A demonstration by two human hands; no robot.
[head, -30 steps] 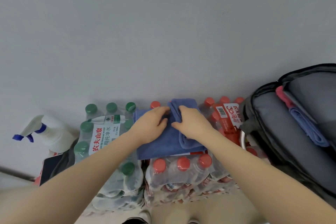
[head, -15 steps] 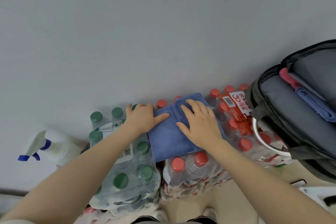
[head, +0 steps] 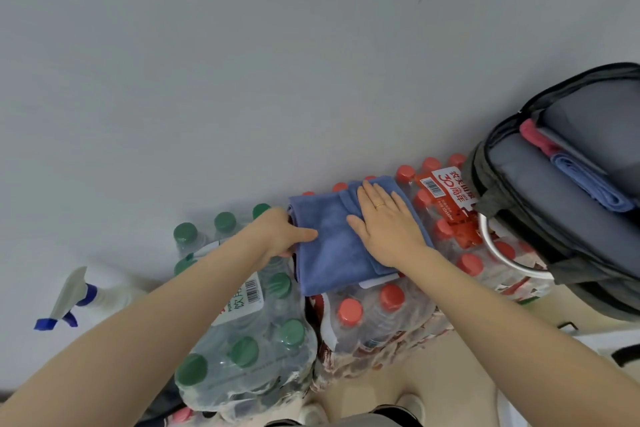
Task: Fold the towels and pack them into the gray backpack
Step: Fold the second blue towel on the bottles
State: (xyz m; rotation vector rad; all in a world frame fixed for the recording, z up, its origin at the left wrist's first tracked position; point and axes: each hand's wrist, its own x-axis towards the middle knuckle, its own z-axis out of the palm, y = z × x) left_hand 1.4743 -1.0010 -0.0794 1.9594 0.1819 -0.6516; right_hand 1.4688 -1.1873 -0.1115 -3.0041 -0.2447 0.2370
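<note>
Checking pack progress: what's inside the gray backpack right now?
In the open gray backpack, a folded blue towel and the edge of a pink towel show between padded dividers. Anything deeper is hidden by the dividers.

Shrink-wrapped pack of green-capped water bottles [head: 249, 333] stood against grey wall [head: 242, 62], white label with barcode on top. Pack of red-capped water bottles [head: 391, 315] sat just beside it on right, touching, red-and-white label [head: 450, 189] near its far right corner. White spray bottle [head: 86, 291] with blue trigger lay at left, near wall, apart from green-capped pack. Beige floor [head: 460, 350] showed below packs.
</note>
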